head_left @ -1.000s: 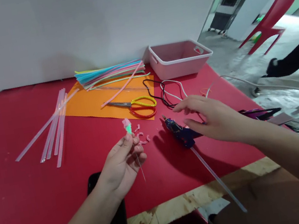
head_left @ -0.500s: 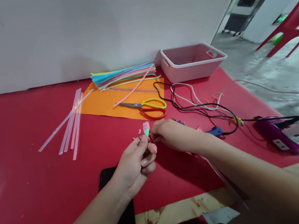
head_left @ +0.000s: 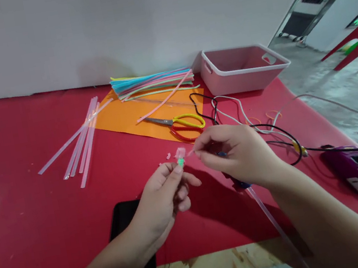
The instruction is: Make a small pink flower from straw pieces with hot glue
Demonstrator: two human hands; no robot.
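Observation:
My left hand [head_left: 168, 193] pinches a small fuzzy piece [head_left: 180, 153], pink on top and green below, between thumb and forefinger. Just right of it, the thumb and fingers of my right hand [head_left: 233, 149] are closed on a thin pink wisp [head_left: 190, 152]; whether it joins the fuzzy piece I cannot tell. Under the right hand lies a blue glue gun [head_left: 243, 184], mostly hidden, with a long clear glue stick [head_left: 272, 219] coming out of its back. Scissors [head_left: 186, 123] with yellow and red handles rest beyond my hands.
Pipe cleaners [head_left: 152, 83] in several colours lie on an orange sheet [head_left: 120, 116]. Glue sticks [head_left: 85, 141] are piled at left. A pink basket [head_left: 246, 80] stands at back right, near cables [head_left: 295, 136] and a purple power strip [head_left: 352, 172]. A black flat object [head_left: 121, 218] is under my left arm.
My right hand has drawn back to the right and opened a gap from the fuzzy piece, with a pink wisp now showing at its fingertips. The view has shifted slightly.

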